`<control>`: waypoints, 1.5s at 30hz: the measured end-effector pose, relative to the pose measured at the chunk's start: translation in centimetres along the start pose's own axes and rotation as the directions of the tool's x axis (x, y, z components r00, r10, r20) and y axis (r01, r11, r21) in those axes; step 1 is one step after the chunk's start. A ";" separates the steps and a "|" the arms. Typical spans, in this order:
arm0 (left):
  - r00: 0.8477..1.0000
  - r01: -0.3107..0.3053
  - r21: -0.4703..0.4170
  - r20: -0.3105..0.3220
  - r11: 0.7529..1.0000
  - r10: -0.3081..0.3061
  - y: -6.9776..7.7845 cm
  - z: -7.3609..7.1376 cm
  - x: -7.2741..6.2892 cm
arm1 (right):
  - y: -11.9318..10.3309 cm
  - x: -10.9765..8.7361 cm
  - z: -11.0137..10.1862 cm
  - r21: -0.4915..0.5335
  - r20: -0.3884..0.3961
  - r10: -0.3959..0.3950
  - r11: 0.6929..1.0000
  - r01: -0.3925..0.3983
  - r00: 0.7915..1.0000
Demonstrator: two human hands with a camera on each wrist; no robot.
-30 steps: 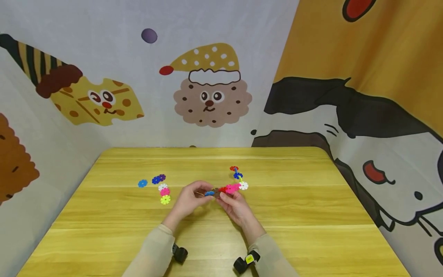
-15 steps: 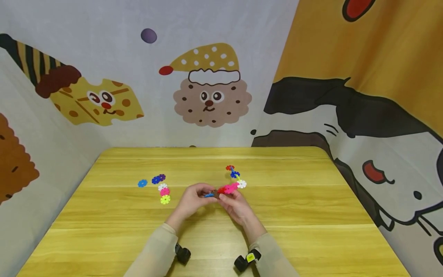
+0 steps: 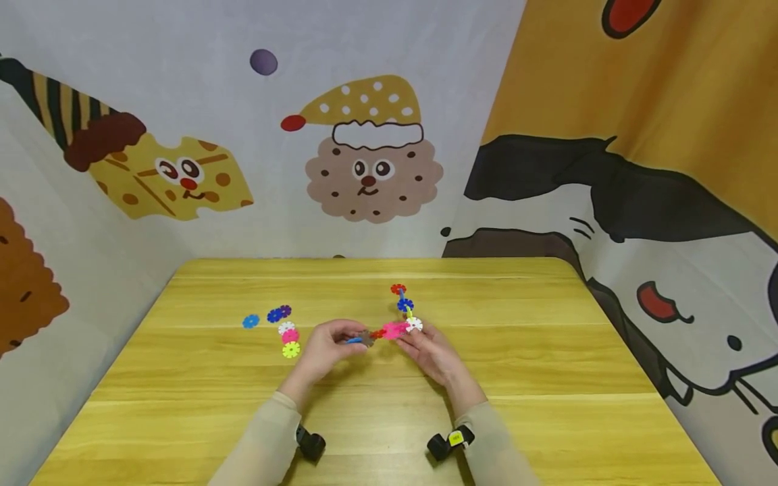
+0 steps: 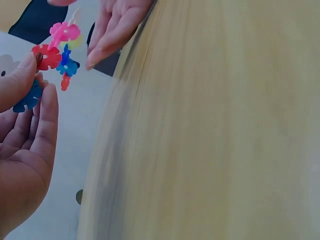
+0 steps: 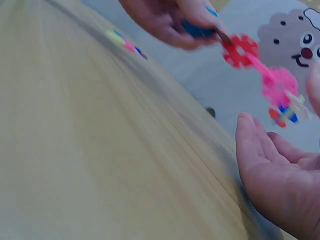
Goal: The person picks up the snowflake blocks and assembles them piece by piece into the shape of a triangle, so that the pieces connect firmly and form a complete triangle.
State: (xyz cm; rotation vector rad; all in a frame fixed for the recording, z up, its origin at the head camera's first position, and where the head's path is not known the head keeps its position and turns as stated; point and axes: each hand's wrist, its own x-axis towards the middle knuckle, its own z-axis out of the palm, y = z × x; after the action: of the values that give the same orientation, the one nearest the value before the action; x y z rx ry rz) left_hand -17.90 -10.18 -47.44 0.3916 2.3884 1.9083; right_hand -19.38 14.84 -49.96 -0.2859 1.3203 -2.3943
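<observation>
Pinching the blue and brown discs at one end, the left hand [image 3: 328,345] carries a linked chain of slotted discs [image 3: 394,330] above the middle of the desk [image 3: 535,344]. Right hand [image 3: 436,359] released, fingers loose and apart from the chain's pink discs in its wrist view.

Main risk: one pinch seems to bear everything, so a brown or red joint could twist or pop from its slot. A careless right-hand grab at the white disc [image 3: 414,325] might do likewise. Leftward drift could sweep the loose yellow disc [image 3: 291,349], near the left hand.

Far edge lies beyond the chain's red tip [image 3: 398,289], fair margin between. Widest room: rightward. Near edge out of the head view.
</observation>
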 end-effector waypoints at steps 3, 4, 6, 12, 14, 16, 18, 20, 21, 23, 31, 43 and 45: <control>1.000 0.003 0.013 0.013 1.000 -0.003 -0.1 -0.5 -0.3 | -0.9 0.4 -1.0 -0.034 -0.023 0.011 0.999 -0.012 1.000; 1.000 -0.001 0.020 0.021 1.000 0.000 -0.1 -0.6 -0.3 | -1.3 0.6 -1.3 -0.051 -0.041 0.016 0.999 -0.018 0.999; 0.999 -0.007 0.030 0.038 1.000 0.005 -0.2 -0.7 -0.4 | -1.9 1.2 -1.8 -0.094 -0.078 0.028 0.995 -0.036 0.997; 0.995 -0.029 0.057 0.097 0.998 0.023 -0.4 -0.9 -0.5 | -3.2 3.0 -2.1 -0.261 -0.166 0.030 0.962 -0.074 0.986; 0.993 -0.039 0.064 0.114 0.997 0.032 -0.5 -1.0 -0.5 | -3.4 3.3 -2.0 -0.332 -0.193 0.019 0.940 -0.084 0.981; 0.991 -0.048 0.073 0.131 0.996 0.039 -0.6 -1.1 -0.5 | -3.6 3.6 -2.0 -0.397 -0.218 0.002 0.913 -0.091 0.976; 0.988 -0.057 0.084 0.146 0.995 0.044 -0.7 -1.2 -0.5 | -3.7 3.8 -1.9 -0.446 -0.232 -0.016 0.891 -0.092 0.973; 0.986 -0.066 0.091 0.162 0.994 0.050 -0.8 -1.4 -0.5 | -3.7 3.9 -1.7 -0.493 -0.236 -0.044 0.866 -0.080 0.971; 0.984 -0.069 0.093 0.171 0.993 0.052 -0.9 -1.5 -0.5 | -3.7 4.0 -1.6 -0.506 -0.242 -0.054 0.859 -0.079 0.969; 0.981 -0.072 0.098 0.188 0.993 0.052 -1.1 -1.6 -0.5 | -3.6 4.0 -1.5 -0.535 -0.251 -0.070 0.841 -0.078 0.965; 0.969 -0.060 0.132 0.245 0.989 0.026 -2.0 -2.1 -0.5 | -2.6 3.7 -1.2 -0.544 -0.287 -0.109 0.836 -0.068 0.952; 0.983 -0.068 0.222 0.179 0.973 0.028 -1.5 -5.5 -1.4 | -2.9 3.3 -0.9 -0.550 -0.266 -0.144 0.834 -0.027 0.953; 0.988 -0.083 0.244 0.148 0.966 0.048 -1.6 -6.6 -1.6 | -2.9 3.3 -0.8 -0.550 -0.274 -0.144 0.834 -0.032 0.951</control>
State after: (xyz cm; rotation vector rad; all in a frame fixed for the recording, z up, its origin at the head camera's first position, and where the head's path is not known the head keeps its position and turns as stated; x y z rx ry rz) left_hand -17.93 -17.14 -47.67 0.6063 2.5542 1.5450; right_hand -23.38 15.46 -47.94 -0.1055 2.1727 -2.1043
